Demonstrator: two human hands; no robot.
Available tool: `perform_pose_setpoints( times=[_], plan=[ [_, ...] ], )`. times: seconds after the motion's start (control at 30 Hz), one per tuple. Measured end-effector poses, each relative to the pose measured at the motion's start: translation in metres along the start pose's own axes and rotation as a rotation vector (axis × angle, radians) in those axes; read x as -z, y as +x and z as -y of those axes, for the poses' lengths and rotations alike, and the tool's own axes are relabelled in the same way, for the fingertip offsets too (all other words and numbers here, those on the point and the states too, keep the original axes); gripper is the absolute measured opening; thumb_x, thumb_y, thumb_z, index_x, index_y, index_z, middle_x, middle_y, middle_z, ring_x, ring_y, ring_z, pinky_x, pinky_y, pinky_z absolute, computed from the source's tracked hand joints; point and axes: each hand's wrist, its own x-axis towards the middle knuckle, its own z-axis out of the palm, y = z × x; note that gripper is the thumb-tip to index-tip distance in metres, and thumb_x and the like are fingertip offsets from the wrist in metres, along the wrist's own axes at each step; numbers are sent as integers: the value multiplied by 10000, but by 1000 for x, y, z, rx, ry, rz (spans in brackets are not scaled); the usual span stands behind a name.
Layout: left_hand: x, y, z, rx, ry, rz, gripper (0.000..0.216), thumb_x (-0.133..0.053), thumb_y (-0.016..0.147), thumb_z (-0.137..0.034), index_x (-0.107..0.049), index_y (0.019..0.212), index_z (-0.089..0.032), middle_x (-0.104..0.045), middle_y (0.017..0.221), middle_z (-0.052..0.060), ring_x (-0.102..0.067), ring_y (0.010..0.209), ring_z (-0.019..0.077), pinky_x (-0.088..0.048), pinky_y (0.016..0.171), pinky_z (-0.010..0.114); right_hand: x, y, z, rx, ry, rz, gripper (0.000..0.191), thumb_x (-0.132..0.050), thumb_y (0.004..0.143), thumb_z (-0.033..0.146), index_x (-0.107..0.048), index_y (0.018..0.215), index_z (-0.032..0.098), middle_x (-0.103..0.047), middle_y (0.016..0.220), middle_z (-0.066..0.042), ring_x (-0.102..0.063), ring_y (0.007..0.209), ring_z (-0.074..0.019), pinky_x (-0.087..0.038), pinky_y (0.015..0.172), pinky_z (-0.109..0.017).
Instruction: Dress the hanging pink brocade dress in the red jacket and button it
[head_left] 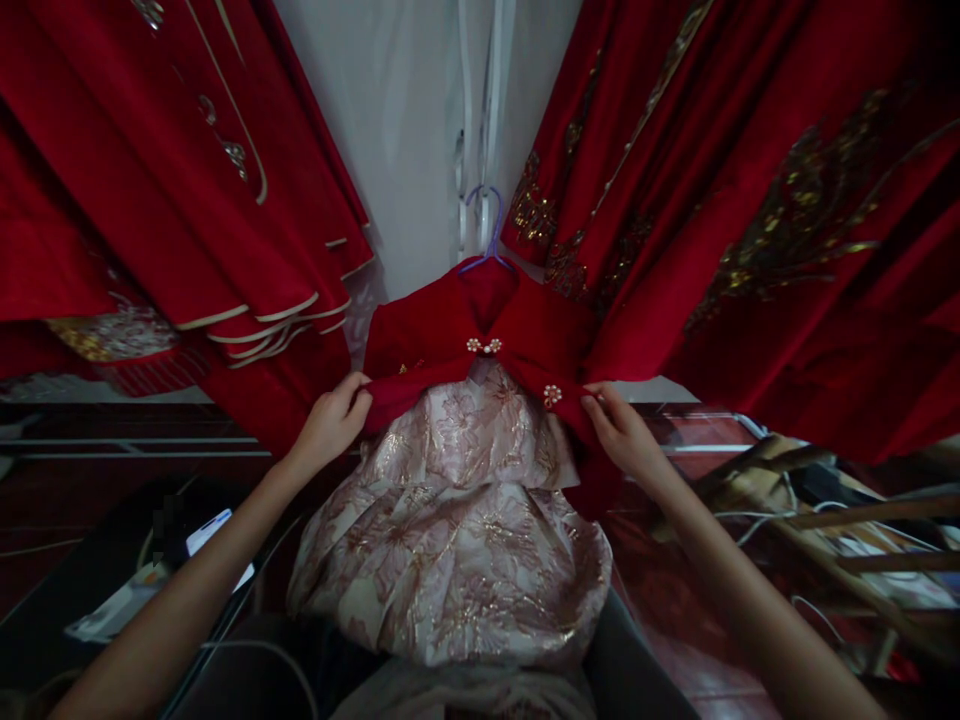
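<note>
A small red jacket (420,315) hangs from a purple hanger (491,235) straight ahead. It has a pearl clasp at the chest and a flower-like ornament on the right front. My left hand (334,415) pinches the jacket's edge on the left side. On the right side, my right hand (619,425) pinches the other edge between thumb and fingers. The red cloth is drawn out wide between both hands. Below it spreads a pale floral brocade skirt (457,550) with shiny gold threads, its lower part over my lap. Whether the skirt is joined to the jacket is hidden.
Red garments with cream trim (172,190) hang at the left, and red garments with gold embroidery (795,220) at the right. A pale wall (375,90) stands behind. A phone (210,530) lies at lower left; a wooden rack (877,515) stands at lower right.
</note>
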Motion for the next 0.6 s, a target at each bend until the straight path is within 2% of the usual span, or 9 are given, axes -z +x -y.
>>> perform_pose_setpoints(
  times=[0.03,0.1,0.17,0.23,0.33,0.43,0.53,0.6],
  plan=[
    [5,-1,-11,-11,-96,-11,165,-359,902,-301,-488,830,-230,-525,699,-24,-552,643,154,-445,642,256,4,1,7,-6,46,-10,208,-479,895,431,-537,856,236,-589,726,-7,-569,669,-159,-462,636,-261],
    [7,-5,-36,-38,-253,71,183,-359,899,-311,-480,788,-231,-508,691,-25,-520,619,137,-439,594,235,9,4,27,-61,160,21,250,-518,872,472,-533,783,239,-555,671,8,-524,604,-142,-438,564,-238],
    [-3,-11,-59,-104,-311,196,172,-382,900,-328,-500,821,-231,-552,745,-13,-554,688,138,-466,649,234,5,6,47,-141,282,106,283,-553,843,501,-538,750,234,-560,655,9,-506,565,-134,-418,510,-227],
    [-23,-18,-76,-171,-290,268,162,-368,912,-309,-503,869,-231,-583,792,0,-585,768,145,-480,729,251,-7,9,66,-167,374,187,316,-561,830,523,-543,727,225,-572,652,5,-507,558,-132,-415,497,-226],
    [-63,-27,-90,-209,-234,305,135,-378,915,-254,-470,1010,-231,-620,865,18,-620,799,156,-486,779,281,-33,14,88,-90,423,181,369,-491,873,533,-540,705,208,-550,633,5,-494,569,-125,-419,526,-227],
    [-101,-33,-93,-244,-220,363,215,-378,888,-171,-454,1085,-212,-648,986,72,-643,858,186,-506,811,320,-61,18,105,38,378,120,376,-424,928,496,-536,725,199,-516,632,7,-486,596,-123,-417,568,-232],
    [-126,-41,-92,-302,-156,440,230,-441,809,-105,-519,1001,-202,-663,1040,119,-640,941,238,-515,861,372,-91,21,111,172,275,96,312,-411,952,454,-543,806,212,-503,642,10,-496,604,-128,-427,611,-246],
    [-132,-47,-92,-330,-118,501,202,-484,767,-90,-558,917,-202,-676,1033,128,-635,969,269,-515,874,398,-113,24,103,253,240,124,266,-398,963,416,-517,822,224,-527,685,2,-521,633,-136,-447,659,-259]
  ],
)
